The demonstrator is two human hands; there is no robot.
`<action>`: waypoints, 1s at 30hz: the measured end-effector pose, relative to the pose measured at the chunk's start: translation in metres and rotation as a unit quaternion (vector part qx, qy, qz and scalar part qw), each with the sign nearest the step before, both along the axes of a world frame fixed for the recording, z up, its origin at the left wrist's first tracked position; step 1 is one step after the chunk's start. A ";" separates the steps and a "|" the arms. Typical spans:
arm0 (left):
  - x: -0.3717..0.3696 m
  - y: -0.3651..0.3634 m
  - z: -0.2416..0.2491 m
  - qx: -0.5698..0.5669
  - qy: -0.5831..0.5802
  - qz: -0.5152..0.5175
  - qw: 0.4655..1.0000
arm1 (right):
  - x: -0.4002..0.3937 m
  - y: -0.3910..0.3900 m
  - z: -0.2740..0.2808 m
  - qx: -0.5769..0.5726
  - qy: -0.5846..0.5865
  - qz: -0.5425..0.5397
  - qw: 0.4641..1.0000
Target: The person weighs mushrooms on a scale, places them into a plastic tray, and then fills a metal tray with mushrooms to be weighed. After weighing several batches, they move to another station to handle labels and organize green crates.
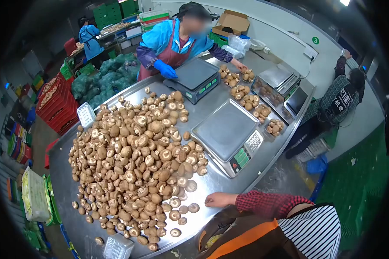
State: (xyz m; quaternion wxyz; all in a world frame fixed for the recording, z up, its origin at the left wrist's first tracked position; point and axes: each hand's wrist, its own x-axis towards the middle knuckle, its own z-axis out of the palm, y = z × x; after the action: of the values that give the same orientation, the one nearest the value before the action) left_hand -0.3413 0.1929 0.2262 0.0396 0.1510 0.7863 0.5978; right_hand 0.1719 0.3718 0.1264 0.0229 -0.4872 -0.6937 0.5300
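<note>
My right hand [220, 199], in a red checked oversleeve, is low over the near edge of the steel table [229, 183]. Its fingers are loosely stretched toward the mushrooms, and nothing shows in them. Closest to it are a few loose mushrooms [193, 208] at the edge of a wide heap of brown shiitake mushrooms [132, 159]. My left hand is out of the picture. A digital scale [224, 129] with a bare steel plate stands beyond my right hand. My brown apron [242, 237] with orange trim fills the bottom.
Across the table a person in blue with a gloved hand [165, 69] stands by a second scale [194, 77]. Trays of mushrooms [248, 100] line the right side. Clear trays [119, 247] [86, 115] lie beside the heap. Red crates [56, 108] are stacked left.
</note>
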 end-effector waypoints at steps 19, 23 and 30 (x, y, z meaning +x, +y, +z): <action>0.370 0.167 -0.062 0.004 -0.021 -0.609 0.793 | 0.045 0.081 0.098 0.035 -0.014 0.067 0.997; 0.372 0.136 -0.075 -0.040 -0.074 -0.593 0.801 | 0.050 0.057 0.060 -0.008 -0.008 0.132 0.991; 0.369 0.136 -0.094 -0.091 -0.226 -0.467 0.850 | 0.049 0.053 0.040 0.078 -0.026 0.121 0.989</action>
State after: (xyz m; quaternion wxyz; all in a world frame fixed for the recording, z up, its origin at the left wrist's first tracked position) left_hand 0.0276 0.3293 0.1320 0.5039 0.3569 0.6433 0.4526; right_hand 0.2205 0.4250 0.1667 -0.0211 -0.4101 -0.7870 0.4605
